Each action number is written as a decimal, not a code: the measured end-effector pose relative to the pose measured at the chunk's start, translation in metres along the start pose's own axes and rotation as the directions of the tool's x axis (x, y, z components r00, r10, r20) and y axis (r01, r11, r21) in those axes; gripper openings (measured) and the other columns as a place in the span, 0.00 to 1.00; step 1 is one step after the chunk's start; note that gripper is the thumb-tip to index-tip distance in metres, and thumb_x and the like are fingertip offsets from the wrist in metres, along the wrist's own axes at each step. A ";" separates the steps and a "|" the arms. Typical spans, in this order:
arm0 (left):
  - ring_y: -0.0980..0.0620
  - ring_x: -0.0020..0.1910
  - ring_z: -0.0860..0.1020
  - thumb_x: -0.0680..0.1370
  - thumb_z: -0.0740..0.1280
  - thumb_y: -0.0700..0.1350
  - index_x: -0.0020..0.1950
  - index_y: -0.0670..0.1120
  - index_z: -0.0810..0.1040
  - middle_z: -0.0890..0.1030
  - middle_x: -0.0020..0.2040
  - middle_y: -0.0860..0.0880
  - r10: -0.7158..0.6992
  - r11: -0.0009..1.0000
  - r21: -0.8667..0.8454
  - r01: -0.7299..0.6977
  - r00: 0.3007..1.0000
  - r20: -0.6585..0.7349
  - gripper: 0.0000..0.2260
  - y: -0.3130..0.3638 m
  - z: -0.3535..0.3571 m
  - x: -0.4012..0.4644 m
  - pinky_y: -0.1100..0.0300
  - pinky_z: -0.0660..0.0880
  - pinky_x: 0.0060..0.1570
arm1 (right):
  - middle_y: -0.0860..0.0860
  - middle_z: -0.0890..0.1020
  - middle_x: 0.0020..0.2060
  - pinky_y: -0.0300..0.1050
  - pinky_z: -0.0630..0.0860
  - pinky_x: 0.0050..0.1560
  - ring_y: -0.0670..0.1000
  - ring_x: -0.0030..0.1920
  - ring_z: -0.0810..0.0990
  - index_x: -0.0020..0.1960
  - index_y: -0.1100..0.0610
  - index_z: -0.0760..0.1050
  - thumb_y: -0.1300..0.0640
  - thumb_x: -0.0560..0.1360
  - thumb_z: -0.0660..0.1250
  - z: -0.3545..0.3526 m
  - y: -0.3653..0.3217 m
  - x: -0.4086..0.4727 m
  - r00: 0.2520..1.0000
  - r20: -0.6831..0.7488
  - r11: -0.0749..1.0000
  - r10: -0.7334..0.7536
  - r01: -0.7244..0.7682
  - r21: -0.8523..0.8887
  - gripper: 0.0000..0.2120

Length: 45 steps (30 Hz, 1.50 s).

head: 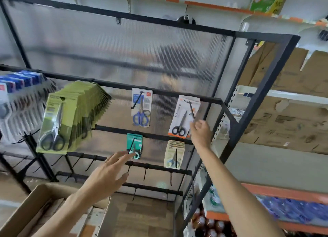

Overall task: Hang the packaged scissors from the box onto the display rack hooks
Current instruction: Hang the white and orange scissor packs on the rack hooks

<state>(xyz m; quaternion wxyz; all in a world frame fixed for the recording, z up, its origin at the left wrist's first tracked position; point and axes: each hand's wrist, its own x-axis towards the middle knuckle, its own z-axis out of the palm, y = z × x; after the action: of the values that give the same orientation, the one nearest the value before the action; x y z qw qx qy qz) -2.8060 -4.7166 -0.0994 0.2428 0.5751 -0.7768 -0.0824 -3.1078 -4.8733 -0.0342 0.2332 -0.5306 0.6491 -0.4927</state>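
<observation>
A white and orange pack of black-handled scissors (pixel 182 116) hangs on a hook of the black display rack (pixel 255 102) at the upper right. My right hand (pixel 200 133) is raised beside it and pinches the pack's lower right edge. My left hand (pixel 108 174) reaches forward with straight, spread fingers, holding nothing, its fingertips near a teal scissors pack (pixel 134 145). A pack with blue-handled scissors (pixel 141 107) hangs at the centre. A thick row of green scissors packs (pixel 71 116) hangs at the left. The cardboard box (pixel 33 212) sits at the lower left.
A beige pack stack (pixel 174 153) hangs below the white pack. Several bare black hooks (pixel 145 173) line the lower bars. Blue-topped packs (pixel 19 98) hang at the far left. Orange shelving with cardboard boxes (pixel 287 112) and bottles (pixel 211 222) stands to the right.
</observation>
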 end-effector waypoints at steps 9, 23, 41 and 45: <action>0.51 0.70 0.70 0.77 0.69 0.46 0.78 0.56 0.61 0.66 0.75 0.54 -0.335 0.938 0.011 0.346 0.897 0.288 0.31 -0.060 0.090 -0.156 0.58 0.69 0.65 | 0.50 0.79 0.66 0.45 0.75 0.63 0.51 0.65 0.78 0.72 0.54 0.70 0.44 0.79 0.66 0.053 0.143 -0.207 0.766 0.639 0.915 0.073 0.204 -0.348 0.25; 0.50 0.65 0.73 0.77 0.69 0.45 0.76 0.56 0.65 0.72 0.69 0.52 -0.694 0.651 -0.083 0.754 0.636 0.338 0.28 -0.064 0.112 -0.321 0.57 0.71 0.62 | 0.54 0.74 0.71 0.43 0.69 0.60 0.54 0.69 0.73 0.78 0.54 0.60 0.46 0.82 0.61 0.128 0.166 -0.333 0.305 0.913 0.785 0.270 0.479 -0.392 0.28; 0.49 0.64 0.74 0.79 0.67 0.48 0.78 0.57 0.59 0.68 0.73 0.50 -0.667 0.570 -0.134 0.810 0.552 0.501 0.29 -0.221 0.100 -0.292 0.56 0.73 0.61 | 0.59 0.70 0.71 0.50 0.70 0.66 0.57 0.70 0.69 0.77 0.57 0.59 0.49 0.82 0.62 0.286 0.126 -0.375 0.112 0.839 0.692 0.532 0.514 -0.508 0.27; 0.46 0.77 0.60 0.78 0.63 0.63 0.78 0.60 0.57 0.63 0.77 0.51 -0.597 0.739 0.085 0.668 0.591 0.543 0.31 -0.265 0.105 -0.281 0.42 0.55 0.75 | 0.54 0.68 0.75 0.47 0.64 0.72 0.52 0.75 0.64 0.77 0.54 0.62 0.51 0.81 0.64 0.319 0.125 -0.377 0.118 0.875 0.754 0.469 0.463 -0.466 0.27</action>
<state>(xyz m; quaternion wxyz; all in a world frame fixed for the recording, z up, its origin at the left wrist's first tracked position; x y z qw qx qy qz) -2.5669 -4.5559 -0.3776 0.0061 0.7491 -0.5493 -0.3702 -2.7781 -4.6579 -0.3573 0.3998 -0.7580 0.4478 0.2551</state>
